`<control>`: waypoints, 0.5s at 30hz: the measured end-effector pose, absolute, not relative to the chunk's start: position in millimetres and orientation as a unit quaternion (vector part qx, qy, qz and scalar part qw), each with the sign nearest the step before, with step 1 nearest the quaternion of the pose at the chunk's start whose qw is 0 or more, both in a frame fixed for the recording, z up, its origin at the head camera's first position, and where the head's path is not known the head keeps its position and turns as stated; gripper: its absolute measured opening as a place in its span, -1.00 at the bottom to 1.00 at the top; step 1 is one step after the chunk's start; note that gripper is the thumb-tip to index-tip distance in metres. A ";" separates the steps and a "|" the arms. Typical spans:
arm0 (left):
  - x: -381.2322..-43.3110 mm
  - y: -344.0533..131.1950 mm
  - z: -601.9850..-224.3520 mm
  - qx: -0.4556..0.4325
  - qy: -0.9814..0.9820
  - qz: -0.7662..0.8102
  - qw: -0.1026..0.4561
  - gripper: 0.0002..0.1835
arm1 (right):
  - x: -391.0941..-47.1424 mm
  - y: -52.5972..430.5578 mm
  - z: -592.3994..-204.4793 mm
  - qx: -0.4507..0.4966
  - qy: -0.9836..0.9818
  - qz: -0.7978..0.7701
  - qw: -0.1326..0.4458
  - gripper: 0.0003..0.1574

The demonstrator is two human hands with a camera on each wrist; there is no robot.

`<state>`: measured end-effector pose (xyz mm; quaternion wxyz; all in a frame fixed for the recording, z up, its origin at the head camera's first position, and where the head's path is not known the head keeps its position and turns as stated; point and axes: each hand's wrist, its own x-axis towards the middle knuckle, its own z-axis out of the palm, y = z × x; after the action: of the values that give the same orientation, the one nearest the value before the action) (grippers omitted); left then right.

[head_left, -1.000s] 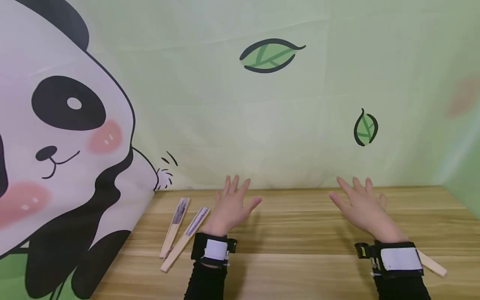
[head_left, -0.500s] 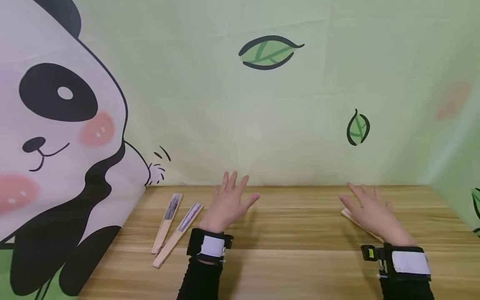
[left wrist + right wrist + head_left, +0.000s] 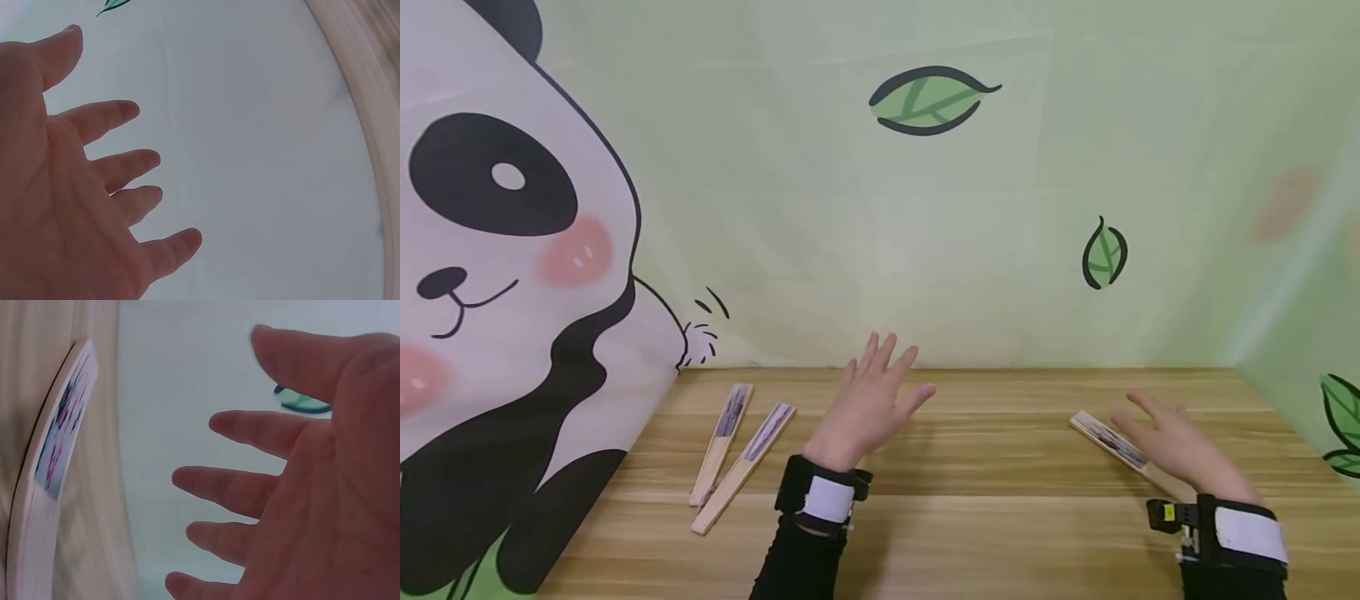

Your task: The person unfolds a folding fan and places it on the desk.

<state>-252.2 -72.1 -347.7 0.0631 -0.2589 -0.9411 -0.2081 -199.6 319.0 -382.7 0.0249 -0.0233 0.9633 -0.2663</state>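
Note:
My left hand (image 3: pixel 865 412) hovers over the table with its fingers spread, holding nothing; the left wrist view shows its bare palm (image 3: pixel 75 200). To its left lie two folded hand fans, one (image 3: pixel 722 442) slightly behind the other (image 3: pixel 745 467), with pale wooden ends and printed strips. On the right, my right hand (image 3: pixel 1187 446) is above a third folded fan (image 3: pixel 1108 437) and covers part of it in the head view. Its fingers are extended and grip nothing. In the right wrist view that fan (image 3: pixel 47 469) lies apart from the fingers.
The wood-grain table (image 3: pixel 970 517) meets a pale green backdrop (image 3: pixel 820 250) at its rear edge. A large printed panda (image 3: pixel 587 333) fills the left side, and a side panel (image 3: pixel 1315 333) with printed leaves stands at the right.
My right hand has moved right and slightly down, so more of the fan's printed end shows. The left hand stays raised with little movement. The view has turned slightly to the right.

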 end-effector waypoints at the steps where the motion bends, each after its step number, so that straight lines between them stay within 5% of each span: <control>1: -251.9 -71.4 -347.7 -0.261 -0.941 -0.208 0.062 -0.27 | -199.1 322.3 -383.7 -0.021 0.964 -0.262 0.029 -0.03; 15: -247.7 -55.8 -352.9 -0.313 -0.928 -0.192 0.068 -0.36 | -197.3 361.0 -408.9 0.010 0.961 -0.255 0.111 -0.03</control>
<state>-247.7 -55.8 -352.9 0.0678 -0.3132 -0.9276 -0.1921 -197.3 361.0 -408.9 0.1106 0.0104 0.9605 -0.2550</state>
